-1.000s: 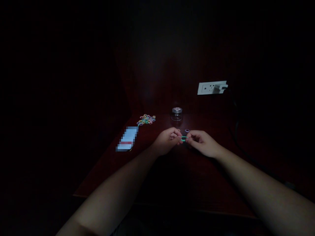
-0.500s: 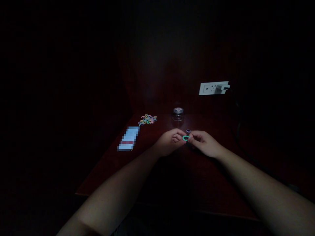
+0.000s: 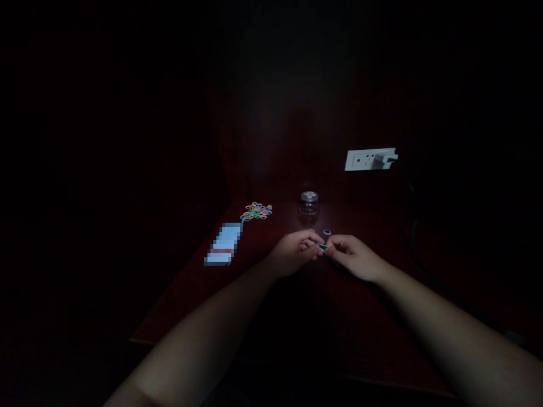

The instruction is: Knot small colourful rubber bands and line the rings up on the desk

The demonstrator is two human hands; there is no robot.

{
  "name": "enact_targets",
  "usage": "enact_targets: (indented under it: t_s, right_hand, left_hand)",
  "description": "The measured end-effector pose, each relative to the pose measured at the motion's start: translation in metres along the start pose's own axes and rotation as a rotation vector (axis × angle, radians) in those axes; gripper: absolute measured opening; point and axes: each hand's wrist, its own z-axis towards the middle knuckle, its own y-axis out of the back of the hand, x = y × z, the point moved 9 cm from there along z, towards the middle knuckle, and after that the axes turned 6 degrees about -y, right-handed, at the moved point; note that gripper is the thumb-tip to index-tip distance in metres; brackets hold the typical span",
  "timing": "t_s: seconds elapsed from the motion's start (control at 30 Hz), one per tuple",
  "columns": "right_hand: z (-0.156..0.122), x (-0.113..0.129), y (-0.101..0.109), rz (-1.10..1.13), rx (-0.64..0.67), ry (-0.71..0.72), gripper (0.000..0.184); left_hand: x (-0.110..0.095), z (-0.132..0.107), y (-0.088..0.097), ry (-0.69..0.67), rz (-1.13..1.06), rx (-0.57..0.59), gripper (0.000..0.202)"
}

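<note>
Band [image 3: 321,247], green, spans the gap between left hand [image 3: 297,249] and right hand [image 3: 358,259], over the dark red surface [image 3: 190,288]. Left pinches one side of it, right pinches the other, thumb against fingers on both; it shows as a narrow loop. Purple ring [image 3: 326,232] lies just beyond the right fingertips. Clear lidded jar [image 3: 309,203] upright farther back. Pile of multicoloured rings [image 3: 257,212] to the jar's left, phone [image 3: 224,244] flat in front, screen pixelated. White plug [image 3: 389,159] sits in wall socket [image 3: 358,160], back right.
</note>
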Motion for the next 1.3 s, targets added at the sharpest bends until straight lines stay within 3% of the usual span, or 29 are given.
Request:
enact_targets:
  t_s: [0.37,0.53,0.77,1.3]
  right_hand:
    - [-0.0025,0.0076,-0.0003,0.034,-0.004,0.042,0.021]
    - [-0.0018,0.0053,-0.0008,0.068,0.013,0.01,0.03]
    - [-0.001,0.0013,-0.0051,0.079,0.026,-0.029,0.029]
    - [-0.004,0.0065,-0.0011,0.045,0.004,0.042,0.025]
  left_hand:
    - [-0.0063,0.0001,0.0045,-0.012,0.135,-0.014,0.018]
    - [-0.0047,0.0003,0.0056,-0.024,0.193,-0.012,0.02]
    - [-0.0069,-0.0002,0.0062,-0.02,0.197,-0.03,0.02]
    - [-0.0034,0.0,0.0084,0.033,0.151,-0.084,0.017]
